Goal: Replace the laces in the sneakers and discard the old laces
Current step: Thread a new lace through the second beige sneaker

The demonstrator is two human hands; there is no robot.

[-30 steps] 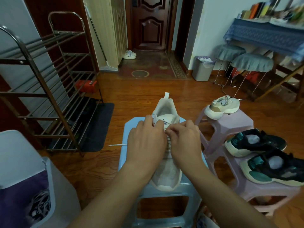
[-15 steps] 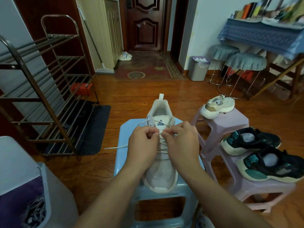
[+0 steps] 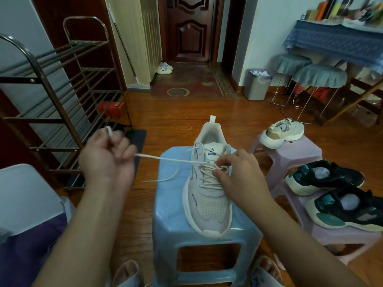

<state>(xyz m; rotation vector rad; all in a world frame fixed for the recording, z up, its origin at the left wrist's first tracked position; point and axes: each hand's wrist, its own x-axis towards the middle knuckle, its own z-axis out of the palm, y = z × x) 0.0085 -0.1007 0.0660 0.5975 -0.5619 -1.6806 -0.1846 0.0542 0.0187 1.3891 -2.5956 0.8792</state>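
A cream sneaker [image 3: 209, 201] stands on a blue plastic stool [image 3: 176, 220], heel away from me. Its cream lace [image 3: 172, 159] runs taut from the upper eyelets out to the left. My left hand [image 3: 107, 160] grips that lace end, well left of the shoe and blurred. My right hand [image 3: 238, 172] pinches the lace crossings at the shoe's right eyelets. A second loose lace end hangs over the stool's left side. The matching cream sneaker [image 3: 281, 133] sits on a pink stool [image 3: 290, 156] to the right.
Two black-and-teal sneakers [image 3: 323, 177] rest on a lower pink stool at the right. A metal shoe rack [image 3: 51, 96] stands at the left. A white bin with a purple liner [image 3: 27, 214] is at the lower left, a grey waste bin [image 3: 257, 83] by the far wall.
My left hand has left the eyelets and swung out to the left, pulling a lace end taut. My right hand stays at the eyelets.
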